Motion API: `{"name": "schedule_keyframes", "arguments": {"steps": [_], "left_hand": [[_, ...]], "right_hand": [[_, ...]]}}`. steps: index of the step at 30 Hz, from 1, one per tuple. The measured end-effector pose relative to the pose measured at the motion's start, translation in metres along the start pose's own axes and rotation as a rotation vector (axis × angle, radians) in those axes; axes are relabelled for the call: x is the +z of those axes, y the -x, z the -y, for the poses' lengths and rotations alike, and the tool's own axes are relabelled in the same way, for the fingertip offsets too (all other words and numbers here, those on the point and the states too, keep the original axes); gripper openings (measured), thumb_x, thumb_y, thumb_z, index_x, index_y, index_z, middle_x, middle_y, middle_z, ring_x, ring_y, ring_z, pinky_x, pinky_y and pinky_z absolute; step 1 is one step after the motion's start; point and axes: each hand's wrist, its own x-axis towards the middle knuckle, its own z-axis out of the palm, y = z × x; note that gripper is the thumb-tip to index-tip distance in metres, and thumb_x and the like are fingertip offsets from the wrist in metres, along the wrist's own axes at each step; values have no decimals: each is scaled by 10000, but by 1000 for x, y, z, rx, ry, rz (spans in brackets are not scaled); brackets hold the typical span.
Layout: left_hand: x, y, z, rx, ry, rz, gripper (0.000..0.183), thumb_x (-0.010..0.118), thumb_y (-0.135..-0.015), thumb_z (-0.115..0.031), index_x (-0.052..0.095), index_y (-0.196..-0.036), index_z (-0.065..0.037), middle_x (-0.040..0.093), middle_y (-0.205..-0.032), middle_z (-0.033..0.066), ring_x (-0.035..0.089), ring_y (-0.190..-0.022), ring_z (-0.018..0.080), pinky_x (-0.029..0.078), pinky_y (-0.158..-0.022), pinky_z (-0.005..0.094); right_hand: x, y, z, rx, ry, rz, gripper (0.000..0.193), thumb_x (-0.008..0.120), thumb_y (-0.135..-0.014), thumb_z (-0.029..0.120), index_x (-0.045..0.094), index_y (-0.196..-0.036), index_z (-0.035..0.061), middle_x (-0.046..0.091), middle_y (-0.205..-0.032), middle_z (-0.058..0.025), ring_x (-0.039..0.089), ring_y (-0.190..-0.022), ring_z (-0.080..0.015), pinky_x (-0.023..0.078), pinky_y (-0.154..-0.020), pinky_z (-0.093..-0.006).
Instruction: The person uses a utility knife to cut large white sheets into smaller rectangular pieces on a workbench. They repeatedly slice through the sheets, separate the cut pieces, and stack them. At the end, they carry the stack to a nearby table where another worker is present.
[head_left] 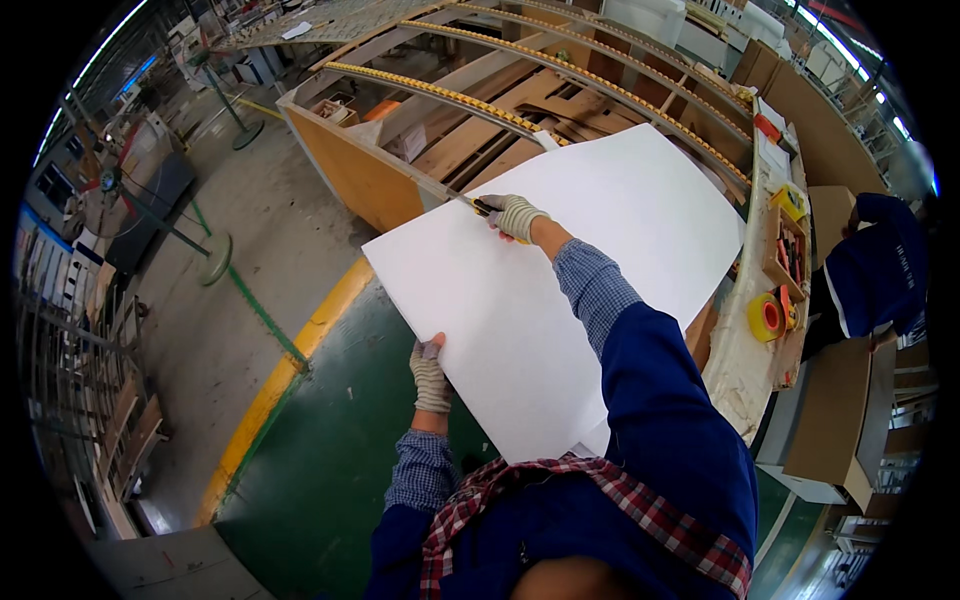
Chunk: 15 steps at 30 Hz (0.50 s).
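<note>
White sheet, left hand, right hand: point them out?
White sheet [515, 310]: head view, bare surface near its middle.
Left hand [430, 378]: head view, on the glove.
Right hand [517, 216]: head view, back of the glove.

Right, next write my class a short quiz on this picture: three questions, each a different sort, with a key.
1. Multiple choice: what is the left hand touching?
A) a cardboard box
B) the white sheet
C) a metal stand

2. True or false: the right hand is gloved.

3. Fill the gap: the yellow tape roll lies to the ____ of the sheet.

Key: 1 B; 2 true; 3 right.
</note>
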Motion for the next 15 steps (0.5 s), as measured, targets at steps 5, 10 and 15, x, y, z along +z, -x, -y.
{"name": "schedule_keyframes", "arguments": {"steps": [5,10,15], "left_hand": [[10,1,-4,1,1,-46,331,549,-777,-104,456,-1059,42,555,-924,121,560,-751,197,488,-652,318],[7,2,4,43,51,-68,272,551,-768,-119,480,-984,30,557,-886,117,558,-724,206,491,-641,324],[19,7,0,0,94,-71,271,568,-752,-109,494,-963,43,566,-882,133,566,-734,222,498,-635,333]], "right_hand": [[0,-5,-12,-15,169,63,476,423,-775,38,446,-1230,175,509,-627,-41,447,-413,-117,384,-358,-266],[0,35,-10,55,237,58,496,405,-771,45,423,-1248,179,517,-612,-59,465,-423,-132,407,-376,-268],[-7,85,-46,118,263,43,478,401,-775,70,429,-1238,187,527,-595,-72,499,-439,-161,430,-393,-292]]}}
